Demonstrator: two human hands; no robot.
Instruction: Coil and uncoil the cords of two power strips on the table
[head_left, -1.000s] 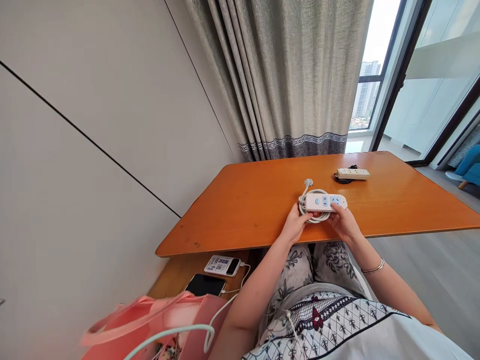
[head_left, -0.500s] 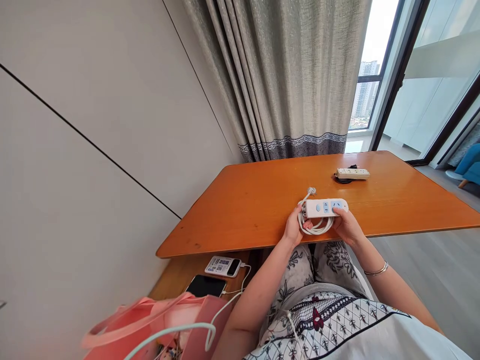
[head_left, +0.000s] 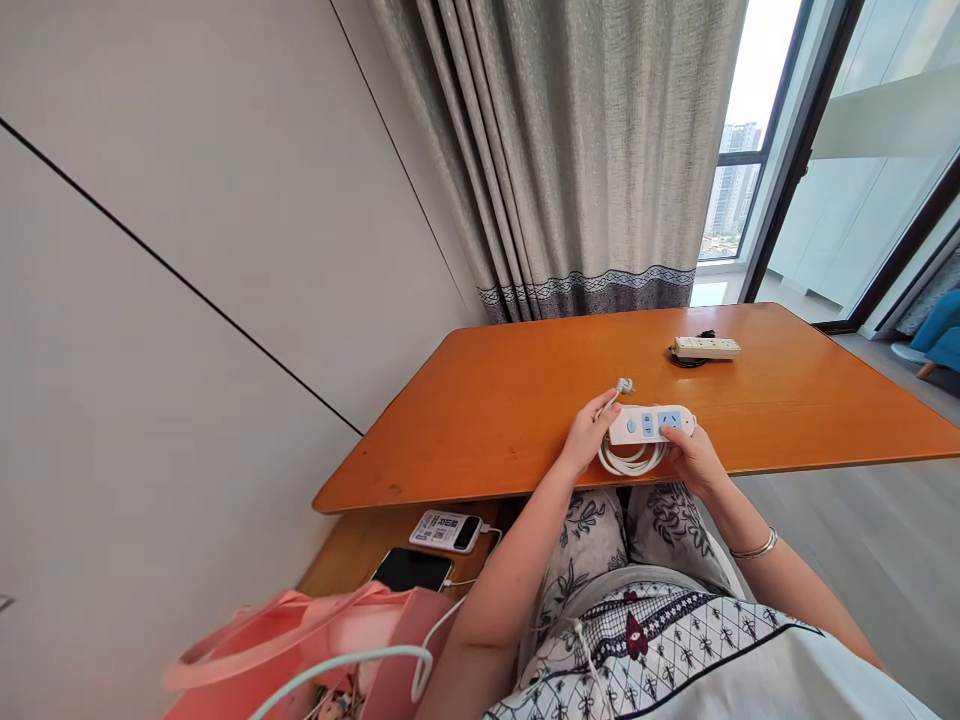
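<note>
A white power strip [head_left: 641, 425] with pale blue socket panels is held above the near edge of the wooden table [head_left: 480, 410]. My right hand [head_left: 691, 455] grips its right end, thumb on top by the socket. At the strip's left end, my left hand [head_left: 589, 432] is closed on the white cord near the plug [head_left: 624, 385], which points away from me. The coiled white cord [head_left: 632, 460] hangs in loops below the strip. Part of my left fingers is hidden behind the cord and strip.
Farther back on the table lies a second, cream power strip [head_left: 705, 347] with a black cord. A power bank [head_left: 446, 531] and a phone [head_left: 412, 571] rest on a lower surface at left, beside a pink bag [head_left: 420, 625]. A curtain [head_left: 600, 150] hangs behind the table.
My left hand has shifted up from the cord loops to the cord near the plug. The strip has tilted slightly, its left end dipping, while my right hand keeps hold of it.
</note>
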